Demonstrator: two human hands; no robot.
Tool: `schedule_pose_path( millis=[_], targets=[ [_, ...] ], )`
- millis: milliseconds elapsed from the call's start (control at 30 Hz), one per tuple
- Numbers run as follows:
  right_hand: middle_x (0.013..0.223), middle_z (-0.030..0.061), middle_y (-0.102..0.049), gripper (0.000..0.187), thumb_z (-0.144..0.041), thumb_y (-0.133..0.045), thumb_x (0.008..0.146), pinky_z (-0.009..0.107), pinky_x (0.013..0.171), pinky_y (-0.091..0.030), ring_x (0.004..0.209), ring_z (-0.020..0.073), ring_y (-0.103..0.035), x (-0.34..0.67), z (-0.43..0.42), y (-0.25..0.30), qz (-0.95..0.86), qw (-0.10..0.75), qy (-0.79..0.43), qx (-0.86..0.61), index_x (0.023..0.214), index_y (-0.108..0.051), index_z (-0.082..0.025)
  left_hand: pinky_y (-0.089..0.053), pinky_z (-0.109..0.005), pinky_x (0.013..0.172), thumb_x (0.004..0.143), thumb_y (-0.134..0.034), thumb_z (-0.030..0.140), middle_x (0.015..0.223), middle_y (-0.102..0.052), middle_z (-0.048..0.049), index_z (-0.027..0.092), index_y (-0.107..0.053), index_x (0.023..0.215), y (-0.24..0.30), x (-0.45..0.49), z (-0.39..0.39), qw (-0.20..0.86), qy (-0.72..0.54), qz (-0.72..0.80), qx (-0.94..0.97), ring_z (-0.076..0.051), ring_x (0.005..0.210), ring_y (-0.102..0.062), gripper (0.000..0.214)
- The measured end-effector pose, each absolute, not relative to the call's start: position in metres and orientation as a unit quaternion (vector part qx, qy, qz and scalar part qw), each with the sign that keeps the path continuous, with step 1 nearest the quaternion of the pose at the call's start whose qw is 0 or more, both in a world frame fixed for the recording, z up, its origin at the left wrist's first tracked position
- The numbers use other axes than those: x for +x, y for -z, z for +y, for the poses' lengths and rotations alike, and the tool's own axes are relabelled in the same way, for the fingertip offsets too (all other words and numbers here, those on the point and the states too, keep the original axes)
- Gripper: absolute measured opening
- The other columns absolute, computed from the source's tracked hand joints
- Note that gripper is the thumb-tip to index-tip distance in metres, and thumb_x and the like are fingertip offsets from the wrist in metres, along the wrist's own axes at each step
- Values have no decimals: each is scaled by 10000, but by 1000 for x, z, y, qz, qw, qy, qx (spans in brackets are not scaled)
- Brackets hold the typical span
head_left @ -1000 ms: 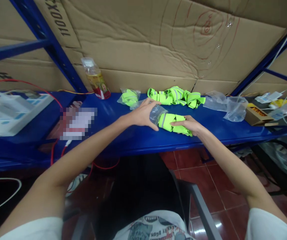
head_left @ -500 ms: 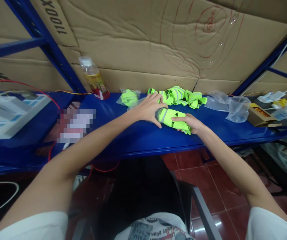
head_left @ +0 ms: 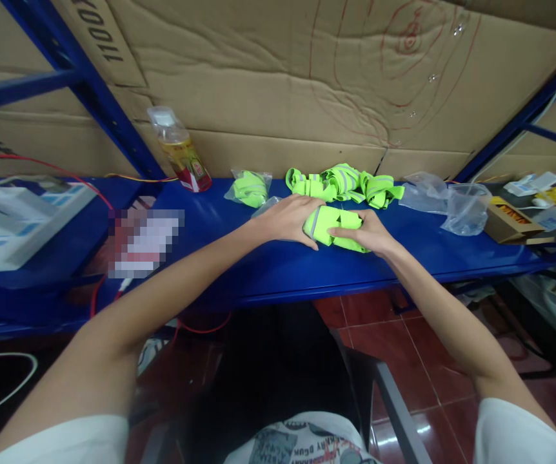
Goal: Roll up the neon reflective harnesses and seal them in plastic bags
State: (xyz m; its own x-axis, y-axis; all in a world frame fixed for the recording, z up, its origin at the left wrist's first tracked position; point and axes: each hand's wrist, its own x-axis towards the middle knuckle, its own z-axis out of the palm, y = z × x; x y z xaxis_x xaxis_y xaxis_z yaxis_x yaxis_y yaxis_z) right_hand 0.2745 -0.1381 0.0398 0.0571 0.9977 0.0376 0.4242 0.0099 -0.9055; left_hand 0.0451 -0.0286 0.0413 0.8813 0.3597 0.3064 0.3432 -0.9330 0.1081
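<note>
My right hand (head_left: 372,233) grips the right end of a folded bundle of fluorescent yellow-green reflective straps (head_left: 325,225), thumb on top. At the bundle's left end my left hand (head_left: 288,219) is curled, with a clear plastic bag (head_left: 267,207) under its palm and fingers. The hand hides much of the bag, so I cannot tell how far the bundle is inside. Behind my hands lie several loose strap bundles (head_left: 343,182). Left of them is another strap bundle in a clear bag (head_left: 250,188).
A drink bottle (head_left: 186,158) stands at the back left of the blue table (head_left: 239,274). Clear plastic bags (head_left: 466,207) and an open cardboard box (head_left: 513,222) lie to the right. White boxes (head_left: 31,225) and a red cable are at left. Cardboard (head_left: 258,84) walls the back.
The left hand's fingers have closed in around the bundle's left end, which they were spread over before. My right hand and the bundle have shifted slightly up, away from me.
</note>
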Motion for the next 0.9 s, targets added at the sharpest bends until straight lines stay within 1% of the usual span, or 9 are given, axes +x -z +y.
schedule_pose_path(
  millis=[133, 267, 367, 467, 567, 633, 733, 833, 900],
  targets=[
    [731, 7, -658, 338, -494, -853, 742, 277, 621, -336, 685, 151, -538, 267, -149, -53, -690, 308, -178, -630, 807, -742, -181, -472, -459, 1072, 680, -952, 578, 1297, -734, -140, 197, -605, 1327, -44, 45, -31, 20, -172, 184, 968, -360, 1237, -677, 828],
    [751, 23, -685, 278, -473, -827, 780, 292, 640, -312, 713, 177, -576, 258, -153, -56, -688, 271, -100, -666, 862, -780, -212, -455, -462, 1095, 761, -908, 520, 1293, -724, -131, 199, -595, 1305, -43, 49, -36, 20, -184, 159, 970, -349, 1248, -664, 706],
    [770, 24, -708, 324, -467, -868, 732, 288, 632, -365, 714, 175, -590, 255, -148, -47, -643, 359, -195, -648, 850, -766, -184, -453, -469, 1137, 772, -917, 473, 1395, -671, -175, 177, -536, 1394, -41, 53, -42, 23, -194, 139, 971, -363, 1335, -629, 787],
    [845, 46, -758, 403, -417, -941, 629, 297, 647, -469, 726, 180, -631, 254, -142, -40, -542, 458, -346, -614, 883, -767, -158, -442, -496, 1200, 700, -975, 458, 1538, -567, -232, 168, -427, 1516, -41, 51, -43, 30, -204, 137, 969, -397, 1457, -551, 1024],
    [939, 79, -791, 486, -336, -986, 548, 330, 721, -560, 811, 216, -703, 251, -141, -44, -452, 506, -448, -582, 949, -779, -155, -439, -519, 1229, 664, -994, 392, 1612, -481, -275, 146, -313, 1602, -45, 45, -38, 17, -194, 131, 972, -430, 1539, -465, 1185],
    [902, 79, -785, 492, -325, -989, 546, 338, 701, -571, 794, 220, -711, 249, -141, -51, -418, 510, -483, -577, 954, -771, -158, -457, -515, 1221, 732, -930, 305, 1600, -488, -281, 130, -288, 1618, -49, 43, -34, 0, -191, 126, 974, -424, 1542, -466, 1108],
    [764, 72, -745, 445, -365, -976, 580, 319, 543, -489, 635, 195, -653, 247, -140, -61, -399, 484, -505, -592, 898, -751, -151, -459, -494, 1226, 871, -720, 164, 1546, -550, -250, 131, -337, 1594, -53, 43, -30, -17, -208, 124, 970, -367, 1508, -517, 818],
    [736, 76, -731, 427, -381, -961, 594, 309, 464, -402, 553, 181, -608, 247, -139, -63, -393, 470, -524, -591, 878, -744, -146, -439, -498, 1246, 906, -586, 95, 1544, -566, -228, 134, -390, 1565, -54, 43, -33, -25, -225, 126, 966, -337, 1498, -526, 688],
    [764, 80, -739, 445, -388, -957, 587, 312, 475, -411, 566, 183, -615, 246, -138, -59, -390, 473, -526, -589, 891, -744, -144, -432, -503, 1250, 908, -576, 97, 1550, -560, -231, 115, -398, 1560, -53, 44, -36, -28, -228, 125, 965, -339, 1499, -520, 676]
  ],
)
